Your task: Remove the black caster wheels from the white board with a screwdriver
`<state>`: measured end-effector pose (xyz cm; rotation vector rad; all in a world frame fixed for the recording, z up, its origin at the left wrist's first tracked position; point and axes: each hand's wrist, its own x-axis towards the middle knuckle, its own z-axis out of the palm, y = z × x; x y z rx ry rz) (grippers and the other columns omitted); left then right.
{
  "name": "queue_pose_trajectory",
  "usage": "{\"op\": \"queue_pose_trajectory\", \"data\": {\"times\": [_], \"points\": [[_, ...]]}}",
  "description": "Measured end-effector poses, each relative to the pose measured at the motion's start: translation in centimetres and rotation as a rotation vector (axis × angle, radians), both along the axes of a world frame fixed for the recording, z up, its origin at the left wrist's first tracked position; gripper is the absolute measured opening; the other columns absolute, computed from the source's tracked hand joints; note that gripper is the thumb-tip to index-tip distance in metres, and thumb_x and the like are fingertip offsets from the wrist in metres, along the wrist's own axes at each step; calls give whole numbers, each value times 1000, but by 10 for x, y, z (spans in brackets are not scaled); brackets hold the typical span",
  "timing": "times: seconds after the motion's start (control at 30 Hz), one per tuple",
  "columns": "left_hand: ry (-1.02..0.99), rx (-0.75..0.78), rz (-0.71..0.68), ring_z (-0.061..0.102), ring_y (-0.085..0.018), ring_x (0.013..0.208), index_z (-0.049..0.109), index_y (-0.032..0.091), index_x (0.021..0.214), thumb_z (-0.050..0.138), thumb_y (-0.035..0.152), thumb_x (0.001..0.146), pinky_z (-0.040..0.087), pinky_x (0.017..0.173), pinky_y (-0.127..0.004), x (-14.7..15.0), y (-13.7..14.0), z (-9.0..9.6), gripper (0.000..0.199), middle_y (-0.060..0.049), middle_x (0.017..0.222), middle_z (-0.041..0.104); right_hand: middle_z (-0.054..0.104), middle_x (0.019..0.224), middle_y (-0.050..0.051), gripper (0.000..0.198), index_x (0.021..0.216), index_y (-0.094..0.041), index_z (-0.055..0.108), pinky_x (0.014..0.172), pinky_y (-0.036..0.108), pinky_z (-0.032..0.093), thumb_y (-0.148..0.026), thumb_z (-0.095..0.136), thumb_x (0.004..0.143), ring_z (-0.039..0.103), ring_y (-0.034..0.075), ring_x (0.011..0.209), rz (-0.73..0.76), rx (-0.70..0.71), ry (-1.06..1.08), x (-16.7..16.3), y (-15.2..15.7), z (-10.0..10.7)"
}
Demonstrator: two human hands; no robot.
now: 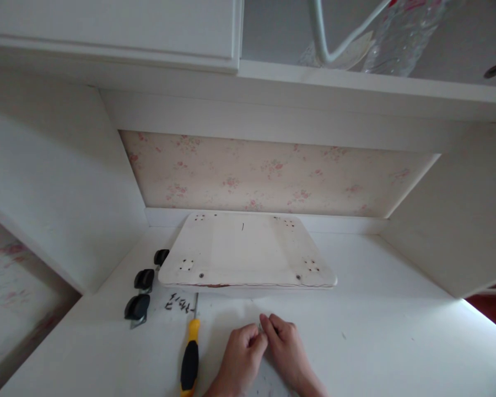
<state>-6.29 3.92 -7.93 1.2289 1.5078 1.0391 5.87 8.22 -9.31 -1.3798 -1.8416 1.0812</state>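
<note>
My left hand (243,355) and my right hand (286,346) meet over the white tabletop, near its front. Both are closed, thumbs and fingers pinched together. Something small and pale shows between the fingertips, too little of it to name. Just beyond them lies a white board (248,251) with rounded corners and groups of small screw holes near its corners. Left of my hands rests a yellow and black screwdriver (189,358), its shaft pointing at the board. Several dark screws (178,302) are scattered by its tip. Black casters (138,307) stand in a row to the left.
White side panels (58,165) enclose the tabletop (367,309) on both sides. Floral wallpaper (273,173) covers the back. An overhead shelf (355,82) holds a clear plastic bottle (400,41) and a bent white tube (320,36). A white cupboard door (107,27) hangs at upper left.
</note>
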Motion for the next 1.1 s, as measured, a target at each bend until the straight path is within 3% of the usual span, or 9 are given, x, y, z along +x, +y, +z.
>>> {"op": "queue_pose_trajectory", "data": {"times": [1.1], "points": [[37, -11, -19, 30, -12, 56, 31, 23, 57, 44, 32, 83, 21, 53, -29, 1, 0, 3, 31, 6, 54, 29, 39, 52, -6, 50, 58, -21, 40, 54, 27, 25, -59, 39, 91, 30, 11, 56, 0, -11, 10, -1, 0, 2]]}}
